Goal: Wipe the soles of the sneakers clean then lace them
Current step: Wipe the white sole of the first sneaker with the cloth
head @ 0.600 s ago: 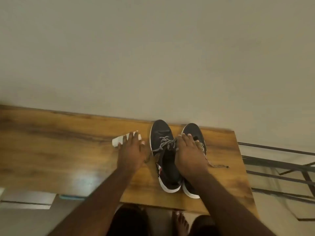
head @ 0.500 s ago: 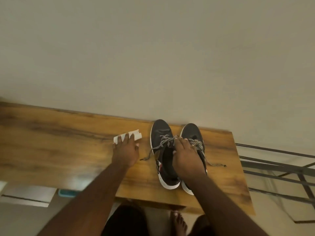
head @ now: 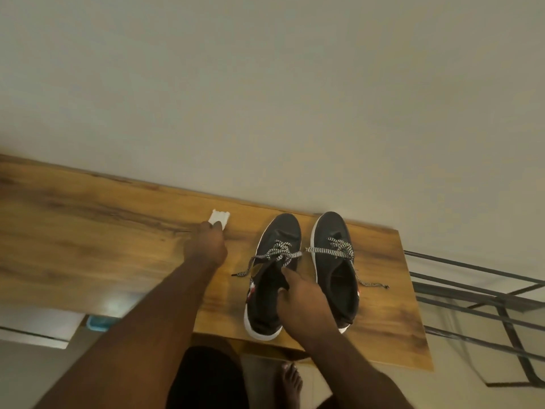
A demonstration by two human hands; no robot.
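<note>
The left hand (head: pixel 206 246) pinches a small white ridged wipe (head: pixel 219 220) at its fingertips on the glossy wood-grain table (head: pixel 88 246). The right hand (head: pixel 303 305) curls over the collar of the left sneaker (head: pixel 272 278), black fabric with a white rubber sole; the right sneaker (head: pixel 334 270) stands just beyond the knuckles. The checkered laces (head: pixel 295 255) are loosely knotted, and the fingers inside the shoe are hidden.

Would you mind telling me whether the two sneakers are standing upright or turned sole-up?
Upright. Both sneakers rest on the wooden table, laces and openings facing up, soles hidden.
</note>
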